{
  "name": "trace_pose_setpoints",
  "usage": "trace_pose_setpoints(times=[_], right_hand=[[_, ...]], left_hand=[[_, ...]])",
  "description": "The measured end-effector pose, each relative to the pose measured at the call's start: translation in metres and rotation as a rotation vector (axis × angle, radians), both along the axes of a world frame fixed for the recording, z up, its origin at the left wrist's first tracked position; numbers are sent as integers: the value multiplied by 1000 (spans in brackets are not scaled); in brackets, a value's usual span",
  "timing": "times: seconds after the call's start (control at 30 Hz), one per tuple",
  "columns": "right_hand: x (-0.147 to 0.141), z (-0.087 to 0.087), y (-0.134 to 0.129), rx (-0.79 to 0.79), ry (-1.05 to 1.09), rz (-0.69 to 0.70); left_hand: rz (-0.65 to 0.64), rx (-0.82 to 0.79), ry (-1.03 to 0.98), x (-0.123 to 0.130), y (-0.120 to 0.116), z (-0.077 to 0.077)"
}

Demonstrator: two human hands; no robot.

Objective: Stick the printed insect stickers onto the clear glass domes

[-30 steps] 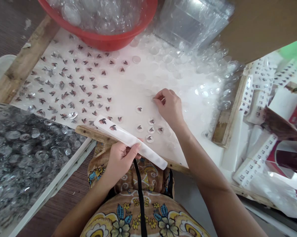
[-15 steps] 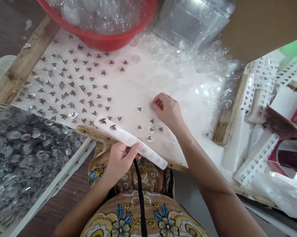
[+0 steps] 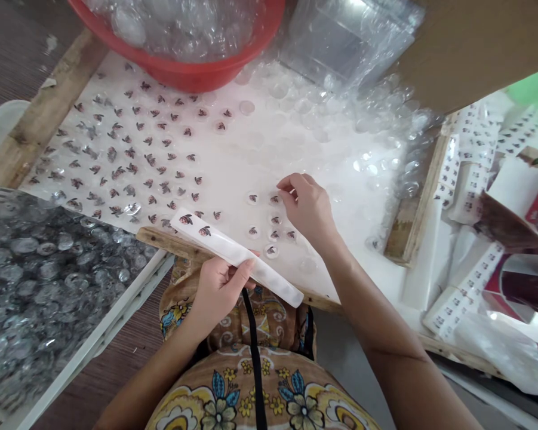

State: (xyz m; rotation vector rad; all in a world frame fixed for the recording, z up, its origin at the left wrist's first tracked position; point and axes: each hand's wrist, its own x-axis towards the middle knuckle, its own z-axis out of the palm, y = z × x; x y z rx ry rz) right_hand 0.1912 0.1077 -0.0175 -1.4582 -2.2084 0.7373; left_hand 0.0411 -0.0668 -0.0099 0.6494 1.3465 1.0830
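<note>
My left hand (image 3: 221,289) is closed on a white strip of stickers (image 3: 237,255), its thumb on top. Two dark printed stickers show at the strip's upper left end; the rest of its face looks bare. My right hand (image 3: 308,203) is over the white board, fingers loosely curled, with a slight gap between thumb and index tips. Just beside those tips lies a clear round disc with a sticker (image 3: 274,199). Several more stickered discs (image 3: 253,231) lie close by, flat on the board. I see nothing held in the right fingers.
A red basin (image 3: 192,71) of clear discs stands at the back. Rows of stickered discs (image 3: 147,141) cover the board's left side; plain clear discs (image 3: 313,107) lie right. A crate (image 3: 116,298) full of discs is lower left. Sticker bundles (image 3: 463,292) lie right, outside the wooden edge.
A stickered disc now shows beside my right fingertips, where none was visible before. The right hand has shifted slightly right and its fingertips have parted a little. My left hand stays put.
</note>
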Motion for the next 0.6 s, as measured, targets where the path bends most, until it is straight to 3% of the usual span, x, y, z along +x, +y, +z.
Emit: trace_pose_setpoints(times=[0.13, 0.27, 0.37, 0.6], right_hand=[[-13, 18, -20, -50, 171, 62], [-27, 34, -46, -320, 288, 345], [-34, 38, -60, -383, 263, 493], [-35, 35, -69, -284, 267, 444]], left_hand=[[-14, -4, -3, 0, -1, 0], [-18, 4, 70, -1, 0, -2], [-35, 32, 165, -3, 2, -1], [-23, 52, 119, -2, 3, 0]])
